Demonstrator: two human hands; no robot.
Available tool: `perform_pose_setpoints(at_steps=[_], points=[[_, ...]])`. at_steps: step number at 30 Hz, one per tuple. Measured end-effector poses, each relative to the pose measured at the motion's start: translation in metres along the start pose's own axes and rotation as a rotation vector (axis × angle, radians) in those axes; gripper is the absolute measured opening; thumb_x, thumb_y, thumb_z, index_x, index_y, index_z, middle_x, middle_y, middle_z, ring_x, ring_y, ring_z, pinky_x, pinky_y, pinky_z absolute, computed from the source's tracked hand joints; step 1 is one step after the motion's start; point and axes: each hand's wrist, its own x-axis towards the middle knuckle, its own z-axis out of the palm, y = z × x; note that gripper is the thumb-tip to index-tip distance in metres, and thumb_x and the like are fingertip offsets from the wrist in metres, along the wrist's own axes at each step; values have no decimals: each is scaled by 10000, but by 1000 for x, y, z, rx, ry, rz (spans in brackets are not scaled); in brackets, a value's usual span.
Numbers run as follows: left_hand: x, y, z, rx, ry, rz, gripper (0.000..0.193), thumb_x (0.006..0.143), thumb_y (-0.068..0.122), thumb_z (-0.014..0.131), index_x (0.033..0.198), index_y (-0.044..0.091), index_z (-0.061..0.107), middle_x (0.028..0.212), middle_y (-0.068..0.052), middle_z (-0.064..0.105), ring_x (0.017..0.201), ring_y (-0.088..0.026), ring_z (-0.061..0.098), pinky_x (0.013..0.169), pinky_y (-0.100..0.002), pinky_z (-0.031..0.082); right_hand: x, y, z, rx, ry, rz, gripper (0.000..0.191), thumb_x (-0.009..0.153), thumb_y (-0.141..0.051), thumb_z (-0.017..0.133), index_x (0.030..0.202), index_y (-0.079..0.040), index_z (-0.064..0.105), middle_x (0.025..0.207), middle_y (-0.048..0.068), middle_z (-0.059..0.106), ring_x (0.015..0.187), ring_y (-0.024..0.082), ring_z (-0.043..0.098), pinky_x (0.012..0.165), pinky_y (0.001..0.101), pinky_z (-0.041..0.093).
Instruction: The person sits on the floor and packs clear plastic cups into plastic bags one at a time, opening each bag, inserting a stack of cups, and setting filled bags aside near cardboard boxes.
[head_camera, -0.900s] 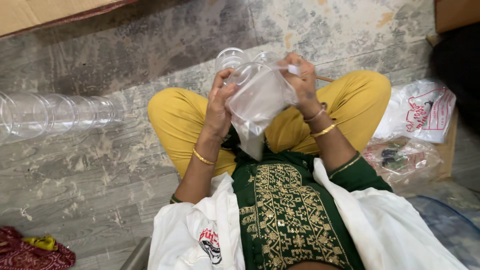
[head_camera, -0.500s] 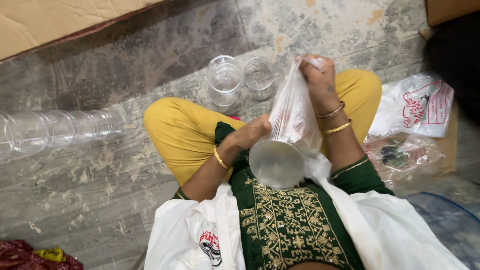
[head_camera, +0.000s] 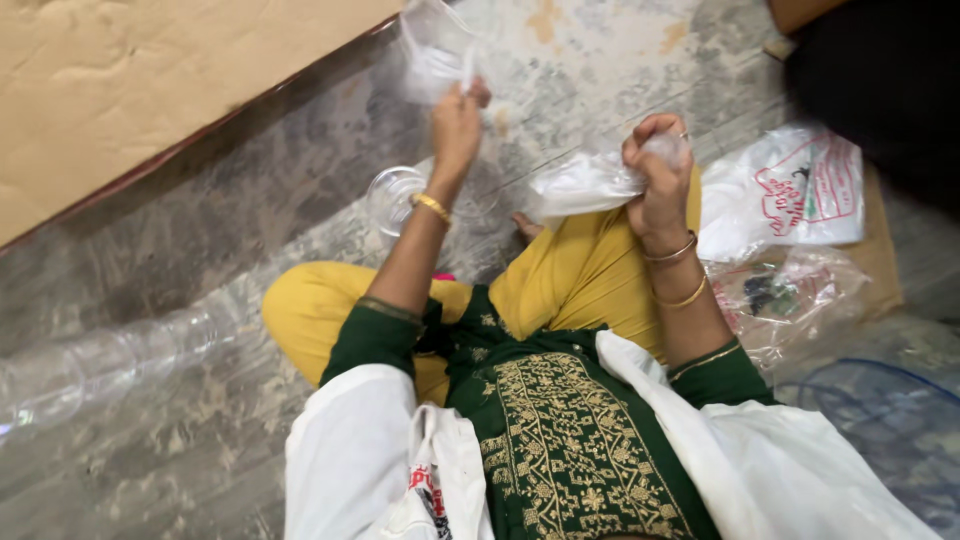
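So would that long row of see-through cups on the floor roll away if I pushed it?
Probably. The row of cups lies on its side on the floor, so it may roll. It looks thin and light, so likely bends or comes apart when lifted.

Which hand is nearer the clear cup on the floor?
Left. The left hand is raised just above the clear cup; the right hand is off to its right, gripping a plastic bag.
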Motion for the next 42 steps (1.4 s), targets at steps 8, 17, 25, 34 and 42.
perform_pose_setpoints(at_steps=[8,17,25,34,42], points=[[-16,37,111,-306,-381,305,509,1034,412,600,1377,38,576,1368,-162,557,1260,-281,537,1004,-377,469,-28,-43,19,-87,11,-43,591,778,72,590,1325,-100,446,1217,30,525,1143,158,530,1066,281,445],[-87,116,6,-499,-663,637,377,988,237,714,1287,26,624,1269,-119,607,1229,-213,578,1075,-348,469,-32,-26,19,61,-78,27,117,1080,-114,707,1109,-19,646,1099,41,597,1064,136,575,999,280,473],[-124,148,-52,-339,-311,402,125,982,94,754,953,18,658,872,-77,638,804,-175,620,746,-293,498,-33,-33,48,-106,-143,23,85,1043,-25,710,1084,-21,635,1020,30,631,930,87,570,868,227,461],[-148,157,-81,-210,-51,582,107,948,123,769,942,72,675,845,-49,632,836,-248,615,878,-378,463,-41,-49,95,-209,-270,-43,239,949,2,701,1027,-103,500,1142,67,645,991,143,655,924,275,545],[-167,148,-84,-217,34,584,94,974,143,715,991,61,675,856,-48,640,846,-249,619,906,-382,446,-46,-39,97,-212,-225,38,236,953,35,729,1120,-47,582,1055,18,601,941,94,588,852,238,494]])
